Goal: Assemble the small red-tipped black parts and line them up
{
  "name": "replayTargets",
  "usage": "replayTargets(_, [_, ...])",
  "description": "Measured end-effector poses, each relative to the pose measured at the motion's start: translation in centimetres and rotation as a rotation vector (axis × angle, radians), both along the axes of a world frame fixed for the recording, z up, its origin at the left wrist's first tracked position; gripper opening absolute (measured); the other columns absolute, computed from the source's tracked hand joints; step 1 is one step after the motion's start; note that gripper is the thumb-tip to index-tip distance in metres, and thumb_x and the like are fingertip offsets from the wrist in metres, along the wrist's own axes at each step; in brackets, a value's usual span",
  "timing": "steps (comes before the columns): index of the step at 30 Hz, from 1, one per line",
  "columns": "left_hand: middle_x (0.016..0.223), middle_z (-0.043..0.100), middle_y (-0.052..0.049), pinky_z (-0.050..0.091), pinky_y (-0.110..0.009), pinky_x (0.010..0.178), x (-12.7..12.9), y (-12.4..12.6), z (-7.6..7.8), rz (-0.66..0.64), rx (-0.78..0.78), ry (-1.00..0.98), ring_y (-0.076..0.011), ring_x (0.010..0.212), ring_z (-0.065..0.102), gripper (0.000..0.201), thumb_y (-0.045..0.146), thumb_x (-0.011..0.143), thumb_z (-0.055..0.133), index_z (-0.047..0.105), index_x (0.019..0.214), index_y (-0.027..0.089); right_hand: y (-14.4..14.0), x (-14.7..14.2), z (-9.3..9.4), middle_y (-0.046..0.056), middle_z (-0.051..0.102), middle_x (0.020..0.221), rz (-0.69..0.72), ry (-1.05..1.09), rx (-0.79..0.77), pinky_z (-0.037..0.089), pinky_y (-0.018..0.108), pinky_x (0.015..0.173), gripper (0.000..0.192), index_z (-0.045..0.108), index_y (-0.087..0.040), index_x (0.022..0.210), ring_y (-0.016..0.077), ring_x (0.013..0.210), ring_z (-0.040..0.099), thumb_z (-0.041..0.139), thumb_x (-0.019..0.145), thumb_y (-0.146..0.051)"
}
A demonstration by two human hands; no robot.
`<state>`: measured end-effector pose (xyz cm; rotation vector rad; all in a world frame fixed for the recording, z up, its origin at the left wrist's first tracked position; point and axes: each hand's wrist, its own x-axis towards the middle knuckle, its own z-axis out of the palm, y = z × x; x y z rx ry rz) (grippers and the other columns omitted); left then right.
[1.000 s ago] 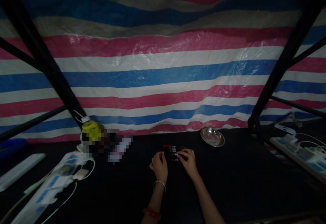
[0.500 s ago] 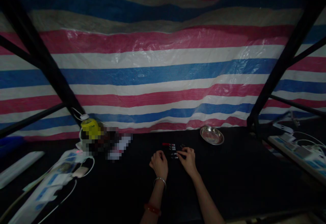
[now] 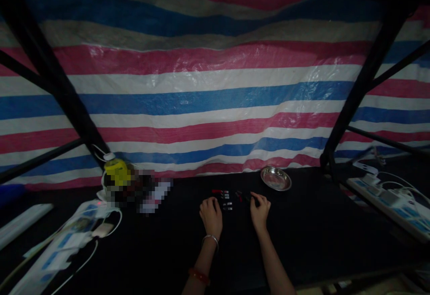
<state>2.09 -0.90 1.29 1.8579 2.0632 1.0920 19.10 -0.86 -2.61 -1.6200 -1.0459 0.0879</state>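
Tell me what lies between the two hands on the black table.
In the head view, a few small dark pieces with pale ends lie between left hand and right hand, on the black table.

You can't tell what the small pieces (image 3: pixel 225 198) are; a pixelated patch (image 3: pixel 141 190) hides things far left.

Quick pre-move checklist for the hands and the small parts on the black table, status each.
1. Left hand on the black table, beside the small parts: ok.
2. Right hand at the right end of the parts row, fingertips curled: ok.
3. Whether the right hand pinches a part: cannot tell, too dark and small.
4. Steel dish upright, apart from both hands, beyond the right hand: ok.
5. Dish contents: cannot tell.
6. Parts lie in short rows between the hands: ok; count and type: cannot tell.
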Motion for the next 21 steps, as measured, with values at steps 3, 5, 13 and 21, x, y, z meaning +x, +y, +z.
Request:
replayTargets(3, [0.107, 0.058, -0.009, 0.038, -0.037, 0.089, 0.8, -0.5, 0.0, -0.237, 0.092, 0.117, -0.0223, 0.102, 0.051, 0.026, 0.027, 0.089, 0.037, 0.059, 0.102, 0.020, -0.2, 0.5, -0.3, 0.011, 0.059, 0.091, -0.003, -0.055, -0.103, 0.037, 0.035, 0.080, 0.029, 0.069, -0.018, 0.093, 0.0252, 0.089, 0.048, 0.051, 0.074, -0.029])
replayTargets(5, [0.115, 0.057, -0.008, 0.036, -0.039, 0.095, 1.5, -0.8, 0.0, -0.419, 0.127, 0.200, -0.0227, 0.110, 0.048, 0.027, 0.026, 0.088, 0.039, 0.058, 0.107, 0.021, -0.4, 0.4, -0.2, 0.011, 0.058, 0.091, 0.016, -0.109, -0.143, 0.038, 0.035, 0.079, 0.027, 0.070, -0.019, 0.091, 0.0254, 0.088, 0.048, 0.052, 0.072, -0.028])
replayTargets(13, [0.135, 0.047, -0.009, 0.031, -0.047, 0.100, 5.6, -0.5, -0.7, -0.618, 0.059, 0.350, -0.0248, 0.126, 0.038, 0.043, 0.011, 0.084, 0.037, 0.050, 0.124, 0.021, -0.9, 0.1, 0.0, 0.011, 0.060, 0.088, 0.021, -0.227, -0.201, 0.039, 0.035, 0.076, 0.024, 0.070, -0.021, 0.086, 0.0254, 0.084, 0.051, 0.052, 0.072, -0.026])
replayTargets(21, [0.132, 0.051, -0.006, 0.026, -0.048, 0.104, 7.2, 0.1, -0.8, -0.726, -0.013, 0.322, -0.0223, 0.129, 0.035, 0.049, 0.005, 0.081, 0.035, 0.050, 0.125, 0.021, -1.8, 0.7, -0.7, 0.011, 0.061, 0.087, 0.036, -0.253, -0.212, 0.042, 0.035, 0.072, 0.024, 0.072, -0.022, 0.085, 0.0257, 0.081, 0.054, 0.051, 0.072, -0.024])
